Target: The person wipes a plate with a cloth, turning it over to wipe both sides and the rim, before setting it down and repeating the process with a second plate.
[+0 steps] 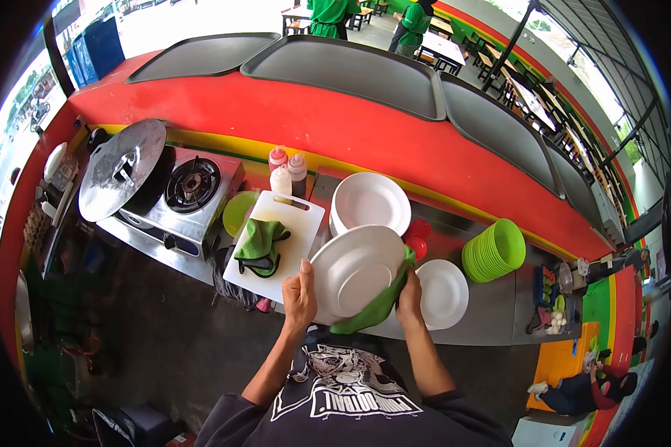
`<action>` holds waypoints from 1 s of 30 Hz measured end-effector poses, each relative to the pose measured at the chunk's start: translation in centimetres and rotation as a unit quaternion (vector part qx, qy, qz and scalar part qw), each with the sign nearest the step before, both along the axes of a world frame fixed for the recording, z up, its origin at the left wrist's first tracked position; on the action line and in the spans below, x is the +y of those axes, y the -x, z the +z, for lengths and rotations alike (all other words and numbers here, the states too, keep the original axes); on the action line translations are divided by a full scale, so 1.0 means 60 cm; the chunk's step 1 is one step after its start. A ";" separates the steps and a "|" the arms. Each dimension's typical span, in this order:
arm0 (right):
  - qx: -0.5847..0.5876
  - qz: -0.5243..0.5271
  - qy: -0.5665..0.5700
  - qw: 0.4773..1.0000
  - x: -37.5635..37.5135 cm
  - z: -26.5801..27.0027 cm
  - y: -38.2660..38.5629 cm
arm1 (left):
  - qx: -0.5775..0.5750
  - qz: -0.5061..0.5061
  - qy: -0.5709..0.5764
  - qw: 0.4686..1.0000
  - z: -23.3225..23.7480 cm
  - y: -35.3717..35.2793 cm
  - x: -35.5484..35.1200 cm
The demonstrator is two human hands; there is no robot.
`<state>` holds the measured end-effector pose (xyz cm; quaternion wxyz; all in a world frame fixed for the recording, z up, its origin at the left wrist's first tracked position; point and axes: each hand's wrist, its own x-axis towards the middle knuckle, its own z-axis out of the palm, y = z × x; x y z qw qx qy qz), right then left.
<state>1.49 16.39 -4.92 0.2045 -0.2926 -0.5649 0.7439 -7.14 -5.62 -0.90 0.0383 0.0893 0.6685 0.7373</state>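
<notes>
A white plate point(347, 279), tilted with its underside showing, is held up between both hands over the counter's front edge. My left hand point(300, 298) grips its left rim, thumb up. At the right rim my right hand point(410, 298) is closed around a green cloth point(376, 309), which lies against the plate's lower right side. Behind the plate stands a stack of white plates point(373, 203). Another white plate point(443, 294) rests on the counter just right of my right hand. To the left, a second green cloth point(259, 246) lies bunched on a white cutting board point(306, 223).
A gas stove point(194, 194) with a large metal lid point(123, 171) stands left. Sauce bottles point(281, 179) stand behind the board. Stacked green bowls point(493, 251) are at right, red bowls point(417, 238) mid-counter. Black trays point(343, 71) line the red ledge. People point(410, 30) stand beyond; another person point(574, 395) is lower right.
</notes>
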 end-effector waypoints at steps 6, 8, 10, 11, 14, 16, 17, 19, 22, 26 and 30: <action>0.073 0.071 0.403 0.910 -0.005 0.023 -0.057 | 0.309 -0.097 0.033 0.946 -0.008 0.026 -0.026; 0.095 0.076 0.374 0.919 0.009 0.019 -0.067 | 0.286 -0.117 -0.035 0.950 0.013 0.031 -0.007; 0.132 0.075 0.300 0.942 0.009 0.028 -0.078 | 0.265 -0.136 -0.078 0.951 0.036 0.035 0.013; 0.095 0.064 0.209 0.971 0.014 0.039 -0.079 | 0.263 -0.210 0.017 0.941 0.019 0.053 -0.002; 0.135 -0.007 0.233 0.963 0.012 0.076 -0.061 | 0.044 -0.248 -0.064 0.966 0.020 0.037 0.020; 0.085 -0.011 0.006 0.996 0.023 0.073 -0.059 | -0.099 -0.277 -0.129 0.947 0.007 0.038 0.030; 0.044 -0.013 -0.132 0.990 0.024 0.071 -0.059 | -0.149 -0.269 -0.148 0.940 -0.007 0.040 0.035; 0.100 -0.028 0.026 0.994 0.031 0.060 -0.048 | -0.155 -0.250 -0.135 0.946 -0.053 0.052 0.042; 0.133 -0.071 0.091 0.984 0.031 0.041 -0.024 | -0.144 -0.206 -0.148 0.957 -0.074 0.067 0.062; 0.133 -0.120 0.063 0.982 0.031 0.023 0.009 | -0.083 -0.170 -0.121 0.974 -0.102 0.093 0.096; 0.126 -0.173 0.056 0.975 0.041 -0.022 0.033 | -0.044 -0.120 -0.117 0.985 -0.117 0.104 0.139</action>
